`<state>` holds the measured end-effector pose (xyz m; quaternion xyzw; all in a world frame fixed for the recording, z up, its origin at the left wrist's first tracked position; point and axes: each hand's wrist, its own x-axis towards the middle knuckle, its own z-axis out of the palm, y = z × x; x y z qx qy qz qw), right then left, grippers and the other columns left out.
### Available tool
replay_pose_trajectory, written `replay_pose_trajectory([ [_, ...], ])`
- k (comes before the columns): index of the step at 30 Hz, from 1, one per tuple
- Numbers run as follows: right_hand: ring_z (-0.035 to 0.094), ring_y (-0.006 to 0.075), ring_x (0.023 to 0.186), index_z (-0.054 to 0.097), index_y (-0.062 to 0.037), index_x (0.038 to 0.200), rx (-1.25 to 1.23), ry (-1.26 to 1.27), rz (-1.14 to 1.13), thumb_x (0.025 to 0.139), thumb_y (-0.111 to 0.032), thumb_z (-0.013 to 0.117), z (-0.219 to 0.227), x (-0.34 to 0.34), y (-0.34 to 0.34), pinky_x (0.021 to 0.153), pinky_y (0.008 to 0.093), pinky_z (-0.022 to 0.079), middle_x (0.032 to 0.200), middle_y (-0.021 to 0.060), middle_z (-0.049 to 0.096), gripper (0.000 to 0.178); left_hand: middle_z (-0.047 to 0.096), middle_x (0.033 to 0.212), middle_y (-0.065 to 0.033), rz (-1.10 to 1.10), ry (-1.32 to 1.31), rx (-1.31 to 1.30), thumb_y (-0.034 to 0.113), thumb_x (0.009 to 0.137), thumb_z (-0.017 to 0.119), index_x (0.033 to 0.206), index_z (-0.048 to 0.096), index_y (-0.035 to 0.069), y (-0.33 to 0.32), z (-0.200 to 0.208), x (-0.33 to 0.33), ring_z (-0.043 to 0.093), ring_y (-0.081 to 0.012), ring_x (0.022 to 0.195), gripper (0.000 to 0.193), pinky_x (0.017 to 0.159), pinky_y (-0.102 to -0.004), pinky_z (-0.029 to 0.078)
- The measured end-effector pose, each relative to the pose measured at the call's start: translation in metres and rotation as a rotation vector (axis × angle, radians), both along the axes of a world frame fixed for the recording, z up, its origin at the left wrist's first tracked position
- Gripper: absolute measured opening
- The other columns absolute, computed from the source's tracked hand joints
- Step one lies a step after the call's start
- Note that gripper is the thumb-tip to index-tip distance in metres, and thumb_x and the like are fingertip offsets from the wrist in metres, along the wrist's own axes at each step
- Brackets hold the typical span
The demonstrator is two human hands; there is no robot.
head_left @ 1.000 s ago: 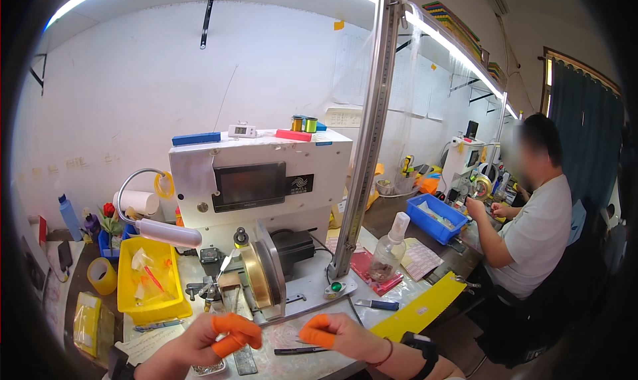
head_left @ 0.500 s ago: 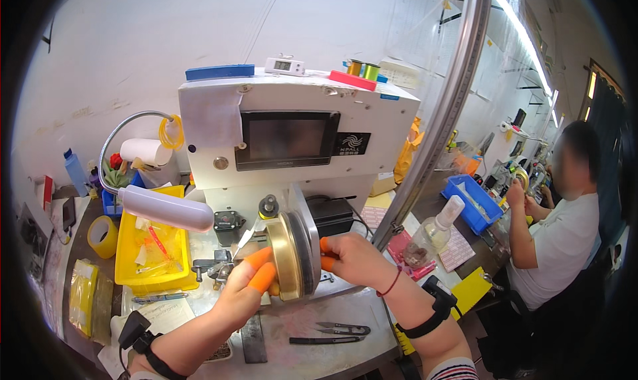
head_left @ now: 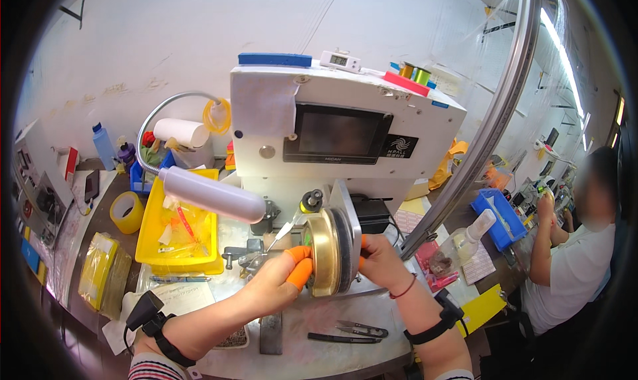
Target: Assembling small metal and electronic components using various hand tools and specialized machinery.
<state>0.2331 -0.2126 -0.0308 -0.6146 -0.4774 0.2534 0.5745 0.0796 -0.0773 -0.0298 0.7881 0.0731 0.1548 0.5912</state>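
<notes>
A brass-coloured round drum (head_left: 325, 253) with a dark ring behind it is mounted on the white machine, in front of an upright grey plate (head_left: 347, 214). My left hand (head_left: 282, 280), with orange finger cots on its thumb and forefinger, is closed at the left side of the drum. Whatever its fingertips may pinch there is hidden. On the plate's other side, my right hand (head_left: 385, 265) also wears orange cots and has its fingers curled in at the plate. The plate hides its fingertips. A small metal clamp fixture (head_left: 249, 257) stands left of the drum.
A lamp (head_left: 212, 194) on a bent neck hangs above a yellow tray (head_left: 179, 263). Black thread snips (head_left: 362, 329) and a black tweezer-like tool (head_left: 342, 338) lie in front. At right are a clear bottle (head_left: 458, 247), a metal post (head_left: 492, 114) and a co-worker (head_left: 565, 267).
The view has swung left, so the machine and bench now appear farther right. Both hands stay at the drum and plate; my left fingers are slightly closer together.
</notes>
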Motion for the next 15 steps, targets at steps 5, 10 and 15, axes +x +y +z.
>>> replay_pose_trajectory([
  [5, 0.038, 0.0031, 0.045, 0.064, -0.0018, 0.078, -0.174, -0.328, -0.246, 0.070, -0.010, 0.067, 0.001, 0.009, -0.049, 0.042, 0.0193, 0.030, 0.050, -0.0021, 0.045, 0.012, 0.057, 0.074, -0.0170, 0.048, 0.079, 0.597, 0.012, 0.079, 0.053, 0.101, 0.054, 0.003, 0.014, 0.020, -0.056, 0.057, -0.0316, 0.071, 0.024, 0.062, -0.0358, 0.046],
  [10, 0.050, 0.0040, 0.053, 0.062, 0.0026, 0.080, -0.124, -0.329, -0.425, 0.073, -0.005, 0.064, 0.000, -0.002, -0.057, 0.049, 0.0171, 0.039, 0.061, 0.0022, 0.058, 0.010, 0.057, 0.069, -0.0141, 0.336, -0.138, 0.730, 0.002, 0.071, 0.059, 0.086, 0.060, 0.003, 0.037, 0.022, -0.076, 0.056, -0.0280, 0.061, 0.015, 0.055, -0.0328, 0.045],
  [15, 0.051, 0.0043, 0.055, 0.062, 0.0023, 0.082, -0.069, -0.357, -0.471, 0.074, -0.003, 0.062, 0.001, -0.001, -0.042, 0.051, 0.0171, 0.039, 0.063, 0.0019, 0.059, 0.010, 0.057, 0.067, -0.0133, 0.472, -0.161, 0.816, 0.001, 0.070, 0.059, 0.084, 0.060, 0.003, 0.050, 0.017, -0.077, 0.055, -0.0278, 0.057, 0.014, 0.052, -0.0328, 0.044],
])
